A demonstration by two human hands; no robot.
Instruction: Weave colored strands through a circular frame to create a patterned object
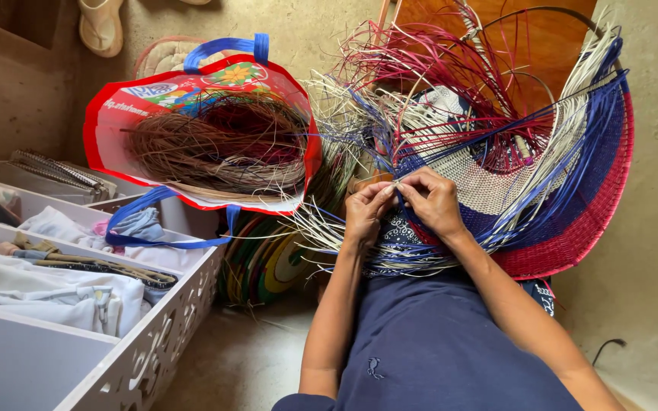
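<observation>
A large woven piece of white, blue and red strips rests on my lap, with loose strips fanning upward. My left hand and my right hand meet at its near edge. Both pinch thin white strips between fingertips, thumbs almost touching. The weave's finished curved rim runs to the right of my right hand. My dark blue clothing fills the lower middle.
A red and blue carrier bag holding brown and dark red fibre strands leans at the left. A white open shelf unit with folded cloths lies lower left. Flat colourful woven discs stand beneath the bag. Sandals rest at the top.
</observation>
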